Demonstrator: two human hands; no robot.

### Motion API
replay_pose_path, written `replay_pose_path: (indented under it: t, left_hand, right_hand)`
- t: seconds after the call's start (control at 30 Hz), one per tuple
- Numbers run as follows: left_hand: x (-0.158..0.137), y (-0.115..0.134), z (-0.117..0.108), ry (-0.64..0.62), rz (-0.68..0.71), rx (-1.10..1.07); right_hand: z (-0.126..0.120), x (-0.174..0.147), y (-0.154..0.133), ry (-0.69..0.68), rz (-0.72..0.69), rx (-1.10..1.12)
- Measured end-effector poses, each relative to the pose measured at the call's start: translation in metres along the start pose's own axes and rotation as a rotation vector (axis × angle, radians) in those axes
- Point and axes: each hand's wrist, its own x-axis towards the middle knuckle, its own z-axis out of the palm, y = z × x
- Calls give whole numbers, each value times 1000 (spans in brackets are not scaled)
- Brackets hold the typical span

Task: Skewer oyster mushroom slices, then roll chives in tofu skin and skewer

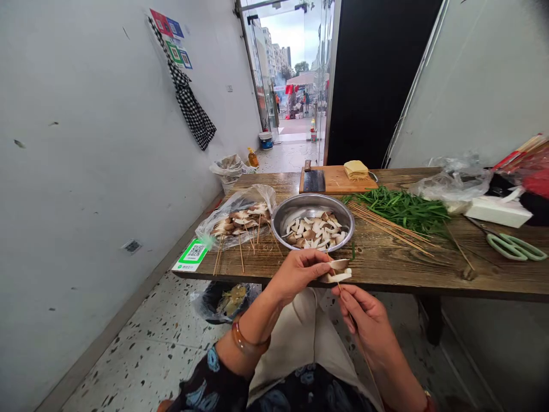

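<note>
Between the fingers of my left hand (300, 272) are pale mushroom slices (341, 277) with brownish edges, threaded on a thin wooden skewer (363, 349). Thumb and fingers of my right hand (364, 315) pinch that skewer just below the slices, its long end running down past my wrist. Both hands are close together at the table's front edge. Right behind them stands a steel bowl (278, 232) with many cut mushroom pieces (316, 230). Left of the bowl, filled mushroom skewers (240, 222) lie on a clear plastic bag (206, 224), their sticks pointing toward me.
On the wooden table (386, 269) lie bare skewers (392, 228), green chives (403, 209), green-handled scissors (514, 247) and a QR card (193, 254). A cleaver (314, 180) and stacked tofu sheets (355, 169) rest on a cutting board (337, 186). Below is a lined bin (210, 303).
</note>
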Motion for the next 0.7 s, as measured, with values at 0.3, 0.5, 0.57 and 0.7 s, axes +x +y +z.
replay_pose_path:
  t: [0.3, 0.5, 0.57, 0.7]
  left_hand:
    - [3, -6, 1, -29, -121, -120]
    - [4, -10, 4, -41, -119, -24]
    - [3, -9, 2, -26, -91, 7]
    - [1, -11, 5, -27, -54, -22]
  right_hand:
    - [-2, -3, 2, 15, -35, -79]
    - [-7, 0, 0, 51, -119, -334]
    - [-8, 1, 0, 48, -128, -362]
    - [-8, 3, 2, 53, -173, -419]
